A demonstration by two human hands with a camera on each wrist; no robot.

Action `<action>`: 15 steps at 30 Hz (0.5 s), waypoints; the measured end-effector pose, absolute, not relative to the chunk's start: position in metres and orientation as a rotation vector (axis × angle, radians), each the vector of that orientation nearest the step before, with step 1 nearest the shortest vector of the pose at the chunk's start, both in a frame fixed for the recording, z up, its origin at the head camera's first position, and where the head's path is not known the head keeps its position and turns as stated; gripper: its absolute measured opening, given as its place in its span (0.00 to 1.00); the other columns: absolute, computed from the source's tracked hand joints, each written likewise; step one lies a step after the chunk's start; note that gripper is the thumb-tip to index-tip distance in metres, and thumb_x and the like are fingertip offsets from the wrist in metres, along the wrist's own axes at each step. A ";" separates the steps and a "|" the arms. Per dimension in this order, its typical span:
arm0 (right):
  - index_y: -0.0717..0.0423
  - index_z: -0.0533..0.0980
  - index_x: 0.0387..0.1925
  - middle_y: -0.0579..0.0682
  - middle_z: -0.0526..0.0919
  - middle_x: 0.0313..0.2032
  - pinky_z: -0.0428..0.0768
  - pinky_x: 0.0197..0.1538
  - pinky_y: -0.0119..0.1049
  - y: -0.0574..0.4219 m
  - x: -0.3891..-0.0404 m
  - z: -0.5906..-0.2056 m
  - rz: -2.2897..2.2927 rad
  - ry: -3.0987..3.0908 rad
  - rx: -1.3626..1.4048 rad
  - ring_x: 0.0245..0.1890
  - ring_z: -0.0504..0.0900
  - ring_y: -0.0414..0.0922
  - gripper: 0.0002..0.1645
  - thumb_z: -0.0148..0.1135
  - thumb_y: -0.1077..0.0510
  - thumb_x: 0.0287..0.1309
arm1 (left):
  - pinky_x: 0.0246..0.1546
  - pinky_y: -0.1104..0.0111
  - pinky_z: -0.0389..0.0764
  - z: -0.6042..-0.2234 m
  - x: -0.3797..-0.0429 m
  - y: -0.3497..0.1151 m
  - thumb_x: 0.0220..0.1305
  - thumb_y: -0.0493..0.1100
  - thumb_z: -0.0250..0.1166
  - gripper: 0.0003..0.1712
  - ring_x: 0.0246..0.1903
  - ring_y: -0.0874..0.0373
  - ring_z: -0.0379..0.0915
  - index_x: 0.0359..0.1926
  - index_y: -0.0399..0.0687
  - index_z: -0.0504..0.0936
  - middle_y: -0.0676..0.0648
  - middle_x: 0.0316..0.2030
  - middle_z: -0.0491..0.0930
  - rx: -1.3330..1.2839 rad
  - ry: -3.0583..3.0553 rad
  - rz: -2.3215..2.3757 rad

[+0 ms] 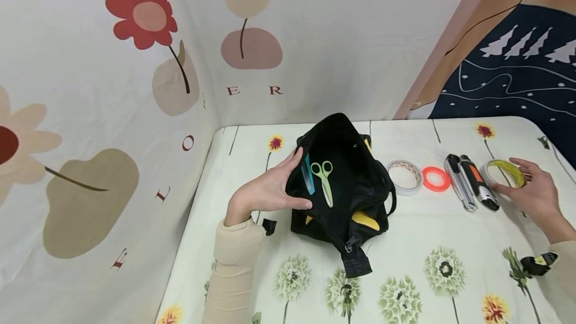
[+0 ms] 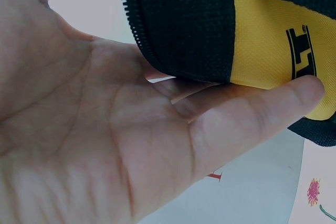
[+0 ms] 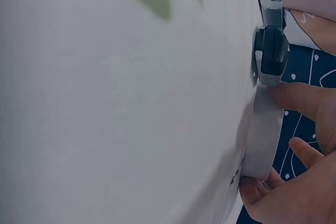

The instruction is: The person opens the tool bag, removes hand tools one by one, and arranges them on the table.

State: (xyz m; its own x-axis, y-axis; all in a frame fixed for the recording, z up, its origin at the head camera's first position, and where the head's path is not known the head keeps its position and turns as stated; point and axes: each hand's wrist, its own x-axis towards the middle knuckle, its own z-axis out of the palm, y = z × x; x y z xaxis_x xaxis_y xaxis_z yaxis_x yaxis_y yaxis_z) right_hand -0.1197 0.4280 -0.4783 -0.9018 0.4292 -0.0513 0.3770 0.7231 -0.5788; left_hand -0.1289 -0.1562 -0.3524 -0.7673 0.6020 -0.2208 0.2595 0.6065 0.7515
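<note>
A black and yellow zippered tool bag (image 1: 369,179) gapes on the table with its mouth towards me. My left hand (image 1: 270,186) holds the bag's left edge; in the left wrist view the fingers lie against its black and yellow fabric (image 2: 262,35). Inside the bag are green-handled scissors (image 1: 325,181) and a blue tool (image 1: 308,176) whose kind I cannot tell. At the far right, my right hand (image 1: 537,191) grips a roll of tape (image 1: 513,171), yellow inside, between thumb and fingers. The right wrist view shows the roll's pale side (image 3: 262,135) close to the tabletop.
Between bag and right hand lie a clear tape roll (image 1: 405,189), an orange-red tape ring (image 1: 436,190), a grey utility knife (image 1: 459,184) and a black and orange one (image 1: 479,184). A black strap end (image 1: 269,226) lies left of the bag. Printed curtains stand behind the table.
</note>
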 end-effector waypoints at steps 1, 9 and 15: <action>0.70 0.52 0.86 0.81 0.48 0.82 0.58 0.79 0.73 0.428 -0.120 -0.479 0.925 -2.837 -0.670 0.80 0.53 0.80 0.51 0.68 0.68 0.72 | 0.86 0.45 0.47 -0.352 -0.129 -0.156 0.68 0.53 0.78 0.71 0.89 0.45 0.29 0.91 0.44 0.35 0.45 0.90 0.30 0.685 2.376 1.009; 0.70 0.52 0.86 0.80 0.48 0.83 0.58 0.79 0.74 0.429 -0.121 -0.480 0.931 -2.832 -0.649 0.81 0.52 0.79 0.52 0.69 0.68 0.71 | 0.86 0.45 0.46 -0.354 -0.130 -0.157 0.68 0.53 0.78 0.72 0.89 0.45 0.29 0.91 0.43 0.34 0.44 0.90 0.29 0.693 2.370 1.022; 0.70 0.51 0.86 0.81 0.49 0.82 0.62 0.76 0.76 0.430 -0.117 -0.477 0.945 -2.816 -0.661 0.79 0.54 0.80 0.50 0.68 0.66 0.74 | 0.86 0.45 0.46 -0.355 -0.131 -0.157 0.68 0.53 0.78 0.72 0.89 0.45 0.29 0.91 0.44 0.34 0.44 0.90 0.30 0.697 2.378 1.010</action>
State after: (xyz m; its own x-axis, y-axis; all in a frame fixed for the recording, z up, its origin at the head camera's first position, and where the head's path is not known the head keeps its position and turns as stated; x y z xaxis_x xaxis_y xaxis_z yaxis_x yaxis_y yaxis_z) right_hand -0.1171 0.4304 -0.4773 -0.9009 0.4319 -0.0434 0.3707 0.7134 -0.5946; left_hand -0.1312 -0.1572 -0.3550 -0.7651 0.6077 -0.2130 0.2684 0.6016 0.7523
